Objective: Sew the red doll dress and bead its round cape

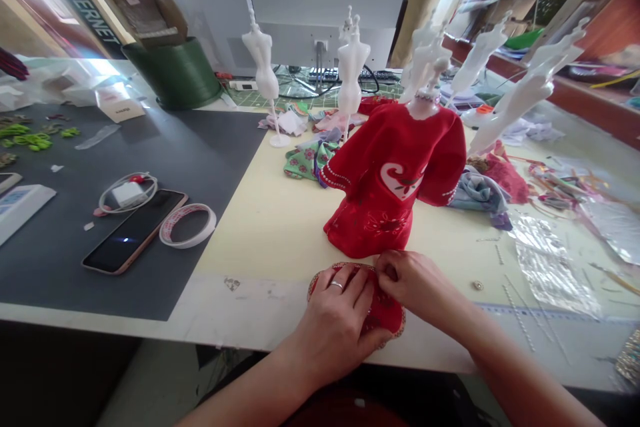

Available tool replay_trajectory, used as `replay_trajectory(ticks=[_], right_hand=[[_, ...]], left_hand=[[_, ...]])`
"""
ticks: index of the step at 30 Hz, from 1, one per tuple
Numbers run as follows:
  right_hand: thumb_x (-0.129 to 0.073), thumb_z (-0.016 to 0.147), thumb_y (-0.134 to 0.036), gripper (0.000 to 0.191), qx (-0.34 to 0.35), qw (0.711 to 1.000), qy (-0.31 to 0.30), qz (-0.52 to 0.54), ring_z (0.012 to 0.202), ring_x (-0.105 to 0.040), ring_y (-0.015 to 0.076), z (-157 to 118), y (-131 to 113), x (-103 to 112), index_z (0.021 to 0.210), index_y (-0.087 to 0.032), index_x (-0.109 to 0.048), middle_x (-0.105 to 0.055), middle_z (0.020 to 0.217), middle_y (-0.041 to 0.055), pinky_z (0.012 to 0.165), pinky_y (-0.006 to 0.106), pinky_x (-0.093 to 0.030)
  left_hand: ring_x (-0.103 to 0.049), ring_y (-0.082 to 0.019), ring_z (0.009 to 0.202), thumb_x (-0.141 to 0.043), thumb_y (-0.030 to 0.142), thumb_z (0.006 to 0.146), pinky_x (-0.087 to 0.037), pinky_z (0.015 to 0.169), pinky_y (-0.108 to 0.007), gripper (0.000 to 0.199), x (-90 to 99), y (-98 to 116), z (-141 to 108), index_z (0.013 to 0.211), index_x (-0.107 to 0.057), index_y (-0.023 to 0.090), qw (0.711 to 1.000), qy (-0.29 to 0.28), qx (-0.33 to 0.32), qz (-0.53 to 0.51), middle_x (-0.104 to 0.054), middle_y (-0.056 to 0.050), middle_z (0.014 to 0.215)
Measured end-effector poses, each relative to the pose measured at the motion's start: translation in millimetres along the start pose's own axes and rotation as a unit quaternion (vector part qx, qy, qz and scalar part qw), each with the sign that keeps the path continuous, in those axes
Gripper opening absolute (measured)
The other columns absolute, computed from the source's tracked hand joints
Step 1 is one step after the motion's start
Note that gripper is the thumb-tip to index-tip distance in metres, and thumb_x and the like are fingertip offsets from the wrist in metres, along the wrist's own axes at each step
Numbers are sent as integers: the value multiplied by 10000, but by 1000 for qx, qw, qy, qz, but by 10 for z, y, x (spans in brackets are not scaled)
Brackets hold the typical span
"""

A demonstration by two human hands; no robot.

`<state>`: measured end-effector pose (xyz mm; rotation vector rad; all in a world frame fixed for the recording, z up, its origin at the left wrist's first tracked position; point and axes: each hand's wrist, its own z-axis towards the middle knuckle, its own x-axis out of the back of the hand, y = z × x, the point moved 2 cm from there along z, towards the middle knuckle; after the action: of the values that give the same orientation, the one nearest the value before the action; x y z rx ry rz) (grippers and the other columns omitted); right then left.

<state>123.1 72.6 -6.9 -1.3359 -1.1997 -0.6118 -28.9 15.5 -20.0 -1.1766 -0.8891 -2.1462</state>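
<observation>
Risk of the beaded red cloth (387, 317) slipping from the narrow pinch of the right hand (407, 285) (left hand (333, 327) spread flat on top) with any slackened grip.

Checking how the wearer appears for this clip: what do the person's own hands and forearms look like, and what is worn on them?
The left hand wears a plain silver-coloured ring on one finger; the right hand shows no ring. Neither hand is gloved. The left forearm and right forearm are bare, with no sleeves, watch or bracelet visible.
</observation>
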Motion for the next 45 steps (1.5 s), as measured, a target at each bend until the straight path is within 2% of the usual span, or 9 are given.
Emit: replay_trajectory(ticks=[18,36,45], right_hand=[[-472,696,-140,107,3,1000,-6,2,514,-416,100,5,-25,12,620,-176,-539,-574,577,-7,501,235,-239],[-482,694,-140,110,12,1000,-8,0,517,-435,102,11,-15,7,627,-181,-558,-577,575,-9,496,236,-241],[-486,682,-132,119,13,1000,-17,22,524,-416,98,26,-23,42,585,-177,-538,-557,560,-18,506,229,-274]], left_hand=[[-497,-322,1105,-451,504,858,-382,911,-477,514,42,20,15,1220,-546,151,998,-48,20,-36,-575,-110,1245],[-469,-316,1123,-482,524,835,-370,914,-479,559,31,12,16,1252,-516,153,998,-52,13,-20,-570,-115,1246],[-438,-320,1134,-468,541,837,-320,957,-487,588,13,0,1,1275,-492,150,996,-70,25,-41,-549,-100,1275]])
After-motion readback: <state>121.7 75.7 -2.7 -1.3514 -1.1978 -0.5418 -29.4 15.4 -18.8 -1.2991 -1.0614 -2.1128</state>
